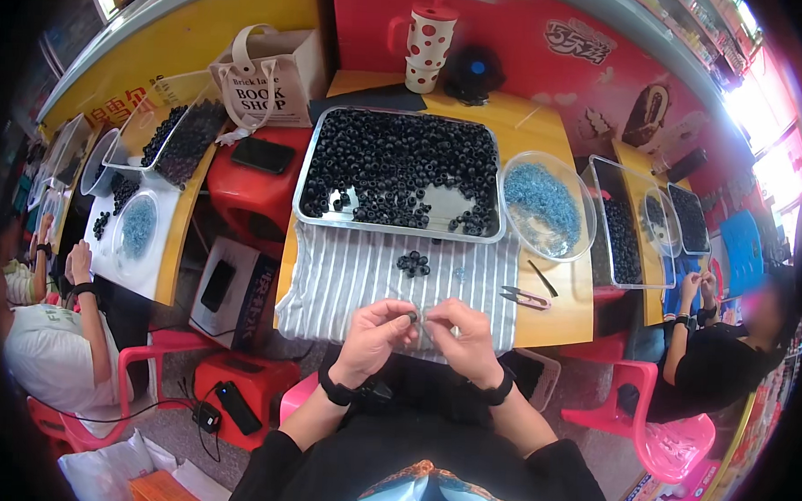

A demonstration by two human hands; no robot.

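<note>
Over the near edge of a striped grey-and-white cloth (321, 274), my two hands meet fingertip to fingertip. My left hand (376, 338) pinches a small black round piece (411, 316). My right hand (465, 341) is closed in a pinch beside it; what its fingertips hold is too small to make out. A cluster of black round pieces (413, 265) lies on the cloth just beyond. Behind it stands a metal tray (393, 228) of many more, some showing holes. To its right is a clear round tub (587, 223) with small light-blue pieces (540, 198).
Thread snips (526, 298) and dark tweezers (543, 278) lie right of the cloth. A dotted tumbler (427, 48), a dark round device (476, 69) and a tote bag (274, 78) stand behind. Other people (53, 353) work at side tables; a phone (261, 155) rests on a red stool.
</note>
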